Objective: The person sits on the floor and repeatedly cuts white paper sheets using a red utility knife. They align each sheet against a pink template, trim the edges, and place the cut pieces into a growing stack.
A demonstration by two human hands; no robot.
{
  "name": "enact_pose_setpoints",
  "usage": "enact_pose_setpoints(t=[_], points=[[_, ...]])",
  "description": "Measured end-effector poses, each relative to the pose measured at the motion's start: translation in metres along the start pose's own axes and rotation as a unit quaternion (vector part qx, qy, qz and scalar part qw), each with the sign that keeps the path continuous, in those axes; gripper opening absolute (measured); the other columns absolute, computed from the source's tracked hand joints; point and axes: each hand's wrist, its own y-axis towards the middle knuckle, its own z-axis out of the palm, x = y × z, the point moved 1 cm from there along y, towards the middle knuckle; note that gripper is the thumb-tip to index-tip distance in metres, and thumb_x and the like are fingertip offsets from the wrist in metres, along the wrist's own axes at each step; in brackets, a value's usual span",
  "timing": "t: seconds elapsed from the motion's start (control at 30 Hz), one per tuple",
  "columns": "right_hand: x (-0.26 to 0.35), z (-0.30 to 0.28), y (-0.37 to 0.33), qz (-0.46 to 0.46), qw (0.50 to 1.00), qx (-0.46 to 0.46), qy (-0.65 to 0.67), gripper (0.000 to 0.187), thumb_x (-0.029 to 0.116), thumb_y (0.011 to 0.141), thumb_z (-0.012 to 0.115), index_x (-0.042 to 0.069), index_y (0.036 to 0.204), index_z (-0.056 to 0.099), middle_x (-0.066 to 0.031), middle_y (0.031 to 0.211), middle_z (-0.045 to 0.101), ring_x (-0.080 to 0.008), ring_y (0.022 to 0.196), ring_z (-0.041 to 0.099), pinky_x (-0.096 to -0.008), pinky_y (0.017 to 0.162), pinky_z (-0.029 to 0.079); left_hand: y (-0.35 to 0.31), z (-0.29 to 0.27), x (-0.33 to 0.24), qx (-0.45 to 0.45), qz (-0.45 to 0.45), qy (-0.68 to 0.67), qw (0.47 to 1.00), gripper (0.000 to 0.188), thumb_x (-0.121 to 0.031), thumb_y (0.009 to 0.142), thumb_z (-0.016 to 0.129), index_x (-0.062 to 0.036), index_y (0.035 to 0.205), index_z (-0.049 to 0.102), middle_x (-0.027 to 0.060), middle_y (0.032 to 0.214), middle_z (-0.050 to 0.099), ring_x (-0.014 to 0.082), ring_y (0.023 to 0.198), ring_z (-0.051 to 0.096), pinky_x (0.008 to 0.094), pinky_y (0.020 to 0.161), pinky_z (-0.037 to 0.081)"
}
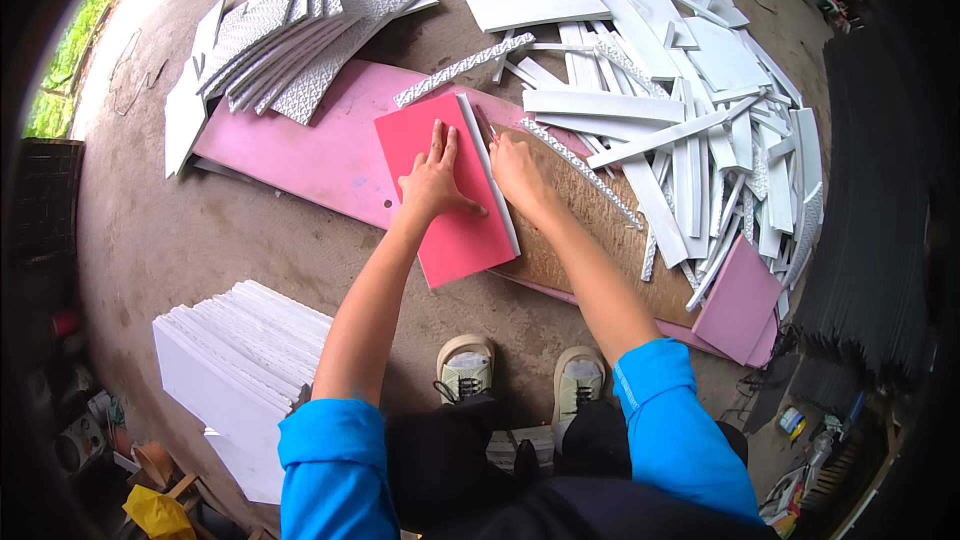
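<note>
A pinkish-red rectangular board [455,230] lies tilted across a long pink panel [300,150]. My left hand [435,185] presses on the red board with its fingers spread. From under the board's right edge shows a narrow strip of a white foam sheet [487,165]. Beside that edge my right hand [520,175] is closed around a slim reddish knife-like tool [487,122]; most of it is hidden in the fist. Beneath the right hand the panel gives way to a bare brown wooden surface [600,245].
White foam offcuts and strips [690,130] pile up at the far right. Textured white sheets [290,40] are fanned out at the far left. A stack of white sheets [235,350] stands near left. A pink board piece [738,300] lies at the panel's right end.
</note>
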Motion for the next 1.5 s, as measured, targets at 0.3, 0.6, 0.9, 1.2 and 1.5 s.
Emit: enact_pose_setpoints(t=[0.3, 0.6, 0.9, 1.2, 1.5], points=[[0.027, 0.029, 0.049, -0.020, 0.999, 0.010, 0.030, 0.030, 0.025, 0.092, 0.039, -0.001, 0.092, 0.054, -0.0243, 0.078, 0.063, -0.0383, 0.077, 0.063, -0.0480, 0.071, 0.049, -0.002, 0.000, 0.006, -0.021, -0.013, 0.007, 1.000, 0.138, -0.057, 0.031, 0.081, -0.0140, 0.143, 0.013, 0.0073, 0.150, 0.007, 0.0303, 0.108, 0.049, 0.0447, 0.069, 0.049], [0.031, 0.015, 0.083, -0.028, 0.996, 0.086, -0.005, 0.030, 0.021, 0.087, 0.045, -0.002, 0.095, 0.062, -0.0220, 0.087, 0.065, -0.0394, 0.080, 0.063, -0.0455, 0.077, 0.049, 0.000, -0.004, -0.001, -0.013, -0.009, -0.016, 1.000, 0.137, -0.053, 0.033, 0.082, -0.0142, 0.143, 0.012, 0.0068, 0.150, 0.006, 0.0289, 0.111, 0.047, 0.0477, 0.071, 0.048], [0.013, 0.000, -0.024, 0.087, 0.975, 0.205, 0.001, 0.037, 0.024, 0.091, 0.036, -0.002, 0.107, 0.055, -0.0264, 0.105, 0.059, -0.0421, 0.101, 0.055, -0.0490, 0.088, 0.043, 0.002, -0.006, -0.003, 0.023, -0.059, -0.016, 0.998, 0.139, -0.052, 0.033, 0.083, -0.0206, 0.144, 0.004, 0.0006, 0.151, 0.000, 0.0307, 0.120, 0.040, 0.0576, 0.080, 0.042], [-0.024, 0.014, -0.170, 0.100, 0.982, 0.159, -0.004, 0.028, 0.024, 0.091, 0.042, -0.003, 0.096, 0.048, -0.0267, 0.082, 0.062, -0.0432, 0.082, 0.061, -0.0513, 0.072, 0.048, 0.000, -0.005, -0.002, 0.015, -0.061, -0.022, 0.998, 0.138, -0.052, 0.035, 0.084, -0.0215, 0.144, 0.003, -0.0026, 0.150, -0.002, 0.0323, 0.123, 0.038, 0.0591, 0.084, 0.040], [-0.029, 0.016, -0.193, 0.086, 0.981, 0.173, -0.031, 0.030, 0.025, 0.091, 0.041, -0.003, 0.097, 0.049, -0.0270, 0.083, 0.062, -0.0437, 0.083, 0.060, -0.0525, 0.071, 0.048, -0.013, 0.000, 0.005, -0.047, -0.011, -0.027, 0.998, 0.136, -0.059, 0.034, 0.080, -0.0169, 0.143, 0.011, 0.0035, 0.150, 0.004, 0.0348, 0.115, 0.044, 0.0505, 0.080, 0.045]])
